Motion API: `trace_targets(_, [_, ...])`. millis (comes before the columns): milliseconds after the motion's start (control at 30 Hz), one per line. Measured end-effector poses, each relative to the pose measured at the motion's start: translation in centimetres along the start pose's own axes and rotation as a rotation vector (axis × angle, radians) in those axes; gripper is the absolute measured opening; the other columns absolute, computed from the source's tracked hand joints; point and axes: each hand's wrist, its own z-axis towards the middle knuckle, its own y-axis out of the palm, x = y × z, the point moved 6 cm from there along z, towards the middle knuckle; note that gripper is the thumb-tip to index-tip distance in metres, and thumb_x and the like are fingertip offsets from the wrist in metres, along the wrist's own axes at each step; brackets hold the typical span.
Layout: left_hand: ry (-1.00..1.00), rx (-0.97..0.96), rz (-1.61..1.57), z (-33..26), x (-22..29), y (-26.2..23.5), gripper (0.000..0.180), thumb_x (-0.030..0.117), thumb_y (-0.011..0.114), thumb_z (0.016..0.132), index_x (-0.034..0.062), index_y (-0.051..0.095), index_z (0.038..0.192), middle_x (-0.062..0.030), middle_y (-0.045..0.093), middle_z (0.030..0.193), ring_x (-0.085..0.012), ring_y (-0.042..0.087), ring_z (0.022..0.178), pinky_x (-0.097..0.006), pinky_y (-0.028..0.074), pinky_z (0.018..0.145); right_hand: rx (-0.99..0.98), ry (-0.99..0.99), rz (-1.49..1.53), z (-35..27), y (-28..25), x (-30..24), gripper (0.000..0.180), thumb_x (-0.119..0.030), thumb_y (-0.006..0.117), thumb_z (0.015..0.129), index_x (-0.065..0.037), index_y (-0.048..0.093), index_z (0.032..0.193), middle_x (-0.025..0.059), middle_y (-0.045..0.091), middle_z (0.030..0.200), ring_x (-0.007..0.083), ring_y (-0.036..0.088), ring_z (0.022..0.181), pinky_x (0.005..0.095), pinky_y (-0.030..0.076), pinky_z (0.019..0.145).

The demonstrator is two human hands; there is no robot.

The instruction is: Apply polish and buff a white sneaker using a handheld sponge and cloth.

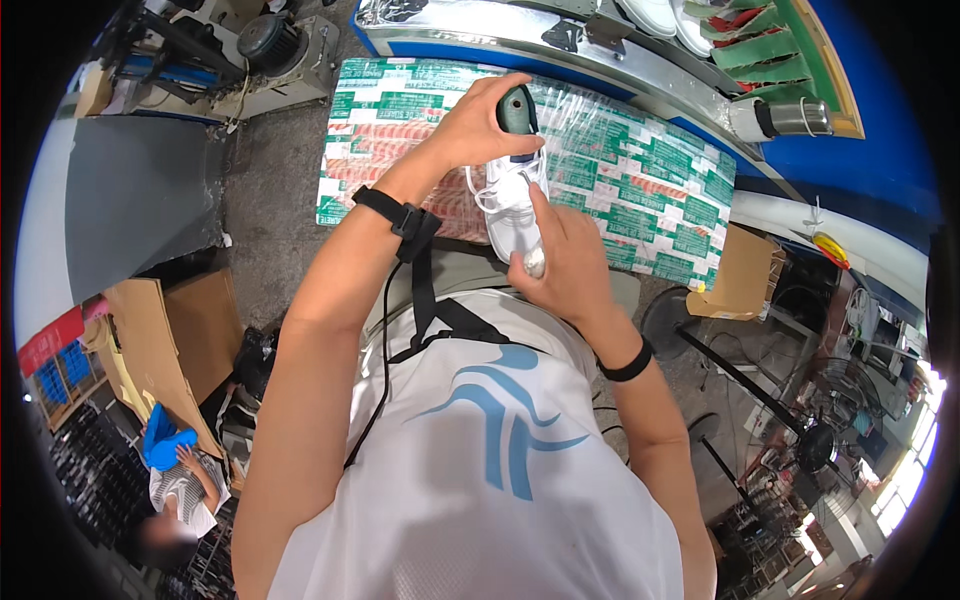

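My left hand (472, 127) grips the far end of the shoe (514, 228), my right hand (572, 258) its near toe; the last (515, 112) is in, laces (491, 196) seemingly untied.

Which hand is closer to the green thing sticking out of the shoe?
The left hand: it is curled around the green thing. The right hand is farther off, on the shoe, toward its toe.

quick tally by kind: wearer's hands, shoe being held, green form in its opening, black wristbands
Left hand and right hand: 2
White shoe: 1
Green form: 1
Left wristband and right wristband: 2
Total: 6
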Motion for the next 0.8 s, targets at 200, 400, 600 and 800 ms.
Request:
trace_targets(200, [-0.041, -0.016, -0.006, -0.4, 0.0, 0.3, 0.101, 0.044, 0.096, 0.081, 0.0157, 0.051, 0.167, -0.0235, 0.051, 0.163, -0.042, 0.05, 0.154, -0.049, 0.045, 0.126, -0.108, -0.058, -0.028, 0.9, 3.3, 1.1, 0.088, -0.027, 0.086, 0.08, 0.012, 0.055, 0.153, 0.0179, 0.067, 0.104, 0.0371, 0.066, 0.094, 0.0497, 0.052, 0.084])
trace_targets(400, [-0.024, 0.002, 0.031, -0.2, -0.1, 0.4, 0.1, 0.044, 0.096, 0.08, 0.016, 0.054, 0.165, -0.0234, 0.053, 0.161, -0.0415, 0.052, 0.152, -0.049, 0.045, 0.126, -0.079, 0.135, 0.188, 2.2, 4.4, 0.3, 0.084, -0.027, 0.084, 0.082, 0.014, 0.057, 0.15, 0.02, 0.07, 0.102, 0.0381, 0.07, 0.093, 0.0501, 0.056, 0.082])
trace_targets(600, [-0.017, -0.014, -0.02, -0.2, -0.3, -0.1, 0.1, 0.044, 0.096, 0.078, 0.0159, 0.055, 0.164, -0.0235, 0.055, 0.159, -0.042, 0.052, 0.152, -0.049, 0.045, 0.126, -0.2, 0.219, 0.477, -3.4, 0.5, 1.2, 0.083, -0.022, 0.082, 0.083, 0.002, 0.057, 0.158, 0.0178, 0.071, 0.103, 0.0376, 0.07, 0.095, 0.0481, 0.056, 0.085])
trace_targets(800, [0.027, 0.031, 0.07, -0.1, -0.4, 0.1, 0.104, 0.051, 0.096, 0.075, 0.0181, 0.055, 0.165, -0.0243, 0.056, 0.16, -0.0425, 0.054, 0.151, -0.05, 0.049, 0.123, -0.12, 0.081, 0.228, -0.7, 2.1, 1.5, 0.087, -0.021, 0.083, 0.081, 0.005, 0.055, 0.159, 0.0174, 0.066, 0.099, 0.0368, 0.067, 0.093, 0.0482, 0.054, 0.084])
